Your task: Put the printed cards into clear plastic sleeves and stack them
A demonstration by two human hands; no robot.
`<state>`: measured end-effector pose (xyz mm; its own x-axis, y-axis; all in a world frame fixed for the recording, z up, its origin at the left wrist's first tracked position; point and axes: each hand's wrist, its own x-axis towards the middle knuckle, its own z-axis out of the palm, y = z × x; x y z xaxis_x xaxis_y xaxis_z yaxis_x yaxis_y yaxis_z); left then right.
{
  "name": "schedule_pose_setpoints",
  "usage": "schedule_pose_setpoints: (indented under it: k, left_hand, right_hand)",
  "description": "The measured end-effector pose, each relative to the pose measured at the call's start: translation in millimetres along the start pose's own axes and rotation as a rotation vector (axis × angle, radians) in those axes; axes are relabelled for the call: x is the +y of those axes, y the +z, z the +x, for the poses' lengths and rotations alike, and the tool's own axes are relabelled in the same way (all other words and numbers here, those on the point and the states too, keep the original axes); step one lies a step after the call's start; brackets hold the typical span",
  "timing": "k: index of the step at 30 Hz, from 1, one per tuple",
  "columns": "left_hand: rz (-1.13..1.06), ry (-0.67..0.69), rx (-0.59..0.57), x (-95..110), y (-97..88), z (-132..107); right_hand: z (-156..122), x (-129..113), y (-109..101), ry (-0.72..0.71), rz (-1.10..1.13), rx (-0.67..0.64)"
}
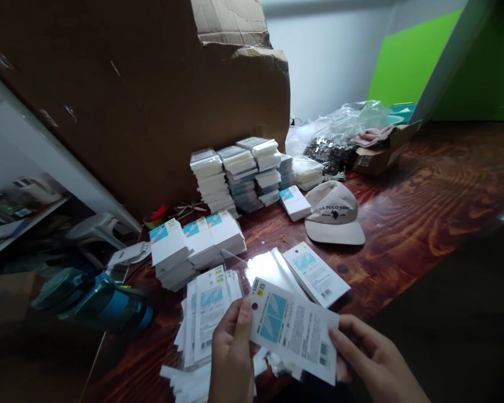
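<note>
A white printed product card with blue pictures, a barcode and a punched hole is held tilted in front of me. My left hand pinches its hole end between thumb and fingers. At the barcode end, my right hand grips the edge. Just beyond the card lie clear plastic sleeves and a small stack of similar cards. Beside my left hand rests an overlapping pile of sleeved cards. White strips lie below that pile, partly behind my left wrist.
Stacks of cards and taller stacks of packs stand toward the back. A beige cap sits right of centre. A blue bottle is at left. An opened cardboard box and clear plastic wrap lie at the far right.
</note>
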<state>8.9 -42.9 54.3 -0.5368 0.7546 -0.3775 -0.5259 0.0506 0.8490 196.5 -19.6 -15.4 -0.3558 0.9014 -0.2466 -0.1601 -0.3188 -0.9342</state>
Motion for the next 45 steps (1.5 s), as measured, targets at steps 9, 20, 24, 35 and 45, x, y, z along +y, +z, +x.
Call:
schedule_pose_setpoints:
  k: [9,20,24,35,45]
  left_hand:
    - [0.333,0.032,-0.027,-38,18.8,-16]
    - [1.231,0.176,0.345,34,-69.7,48]
    - [1.775,0.36,0.413,25,-78.5,58]
    - [1.916,0.696,-0.136,-51,-9.5,60]
    - [1.967,0.649,-0.107,-54,-4.1,53]
  right_hand:
    - [4,-8,44,0.023,0.228,0.219]
    - [57,10,-22,-0.318,-0.84,0.705]
    - [78,16,-38,-0.318,-0.974,0.692]
    - [72,19,-32,-0.324,-1.091,0.727]
    - [74,12,-29,-0.339,-0.931,0.783]
